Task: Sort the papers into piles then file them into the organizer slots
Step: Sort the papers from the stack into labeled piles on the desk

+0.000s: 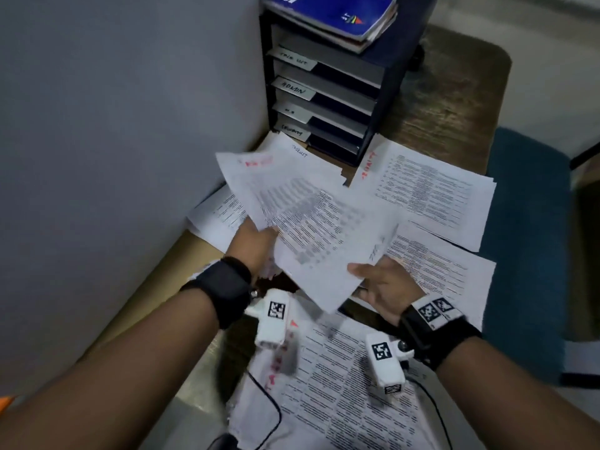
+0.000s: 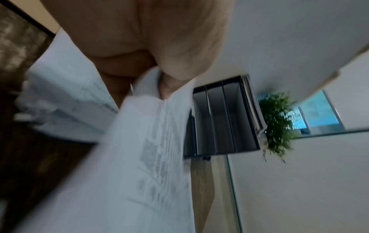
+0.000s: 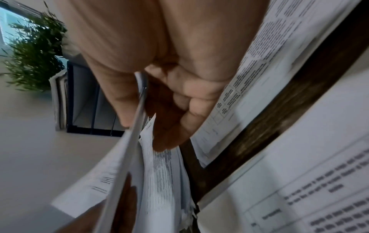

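I hold a fanned sheaf of printed papers (image 1: 308, 222) above the desk with both hands. My left hand (image 1: 263, 238) grips its left edge, thumb on top; the left wrist view shows the thumb (image 2: 179, 63) pressing on the papers (image 2: 149, 157). My right hand (image 1: 373, 274) pinches the near right corner, and in the right wrist view the sheets (image 3: 129, 157) pass between thumb and fingers (image 3: 189, 110). The dark organizer (image 1: 324, 92) with labelled slots stands behind, at the wall. Sorted piles lie at the back right (image 1: 422, 190), the right (image 1: 448, 271), near me (image 1: 341, 384) and the left (image 1: 217, 216).
Blue notebooks (image 1: 341, 14) lie on top of the organizer. A grey partition (image 1: 130, 125) borders the desk on the left. A blue chair (image 1: 526, 238) stands to the right. Black cables (image 1: 269, 410) run over the near pile. A green plant (image 2: 279, 123) hangs beyond the organizer.
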`<move>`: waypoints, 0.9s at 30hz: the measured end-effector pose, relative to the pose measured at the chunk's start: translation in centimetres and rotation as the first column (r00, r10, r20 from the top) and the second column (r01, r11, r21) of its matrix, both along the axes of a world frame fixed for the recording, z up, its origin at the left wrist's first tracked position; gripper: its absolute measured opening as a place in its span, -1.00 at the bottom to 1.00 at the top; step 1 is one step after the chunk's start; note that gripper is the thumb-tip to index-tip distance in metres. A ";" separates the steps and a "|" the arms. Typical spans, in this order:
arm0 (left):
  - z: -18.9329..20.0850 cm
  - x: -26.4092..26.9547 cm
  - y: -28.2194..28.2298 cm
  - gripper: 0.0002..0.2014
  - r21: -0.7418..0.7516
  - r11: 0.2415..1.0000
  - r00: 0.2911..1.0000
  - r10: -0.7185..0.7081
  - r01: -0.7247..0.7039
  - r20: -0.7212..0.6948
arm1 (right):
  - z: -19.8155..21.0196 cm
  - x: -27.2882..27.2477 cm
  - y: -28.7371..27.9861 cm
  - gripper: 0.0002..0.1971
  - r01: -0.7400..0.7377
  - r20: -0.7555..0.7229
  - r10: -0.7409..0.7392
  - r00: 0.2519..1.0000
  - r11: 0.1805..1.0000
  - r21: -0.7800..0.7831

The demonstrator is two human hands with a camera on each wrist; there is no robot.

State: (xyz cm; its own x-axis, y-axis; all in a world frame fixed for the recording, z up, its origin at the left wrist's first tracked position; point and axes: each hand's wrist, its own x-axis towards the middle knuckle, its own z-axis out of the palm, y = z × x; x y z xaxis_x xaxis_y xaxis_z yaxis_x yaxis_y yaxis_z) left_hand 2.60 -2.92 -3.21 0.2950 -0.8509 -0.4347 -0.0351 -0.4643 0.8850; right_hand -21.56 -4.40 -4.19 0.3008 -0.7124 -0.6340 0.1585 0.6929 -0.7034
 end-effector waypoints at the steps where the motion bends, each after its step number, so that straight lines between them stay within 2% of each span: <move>1: 0.2 0.9 -0.8 -0.69 0.004 1.000 0.996 0.004 -0.004 0.087 | 0.0 0.2 -0.1 -0.66 0.039 0.028 -0.040 0.999 0.999 0.026; 3: 0.9 3.1 -1.8 -0.92 0.059 0.996 0.979 -0.081 0.071 0.189 | 0.1 0.3 -0.7 -0.63 0.087 0.146 -0.093 0.985 0.995 0.050; 5: 1.0 5.4 -2.4 -0.93 0.131 0.975 0.963 -0.203 0.181 0.180 | 0.4 0.4 -1.8 -0.64 0.111 0.183 -0.121 0.976 0.992 0.068; 7: 0.7 7.2 -2.9 -0.79 0.210 0.930 0.912 -0.345 0.300 0.224 | 0.5 1.2 -2.8 -0.73 0.002 0.082 -0.008 0.997 0.998 0.067; 9: 0.7 8.0 -3.9 -0.75 0.209 0.921 0.882 -0.379 0.330 0.278 | 0.1 2.9 -3.3 -0.77 -0.210 -0.076 0.216 0.974 0.974 0.082; 11: 0.8 8.7 -5.0 -0.69 0.149 0.939 0.861 -0.344 0.310 0.374 | -0.6 5.2 -3.7 -0.72 -0.278 -0.190 0.289 0.938 0.957 0.082; 14: 0.2 9.8 -6.0 -0.40 0.002 0.981 0.898 -0.176 0.192 0.403 | -2.1 8.7 -4.6 -0.70 -0.215 -0.262 0.218 0.940 0.976 0.039; 16: -0.4 10.4 -5.8 -0.34 -0.067 0.988 0.846 -0.082 0.137 0.527 | -2.7 10.9 -5.7 -0.73 -0.143 -0.283 0.149 0.947 0.989 0.043; 19: -1.1 10.5 -4.5 -0.30 -0.128 0.972 0.747 -0.064 0.197 0.661 | -4.0 13.6 -7.2 -0.75 -0.040 -0.280 0.068 0.958 0.994 0.104; 21: -2.1 10.2 -3.7 -0.33 -0.050 0.967 0.751 -0.161 0.250 0.640 | -4.8 14.5 -7.9 -0.62 0.028 -0.283 0.013 0.959 0.990 0.141; 23: -3.2 10.3 -3.1 -0.34 0.097 0.935 0.735 -0.331 0.342 0.592 | -5.6 14.8 -8.4 -0.55 -0.020 -0.308 0.056 0.950 0.992 0.121; 25: -4.0 10.3 -2.5 -0.30 0.240 0.874 0.684 -0.480 0.422 0.549 | -6.2 14.7 -8.7 -0.68 -0.168 -0.404 0.172 0.898 0.985 0.044; 27: -4.8 10.5 -1.9 -0.25 0.325 0.842 0.650 -0.539 0.430 0.536 | -5.9 13.9 -8.4 -0.96 -0.283 -0.523 0.244 0.817 0.959 0.007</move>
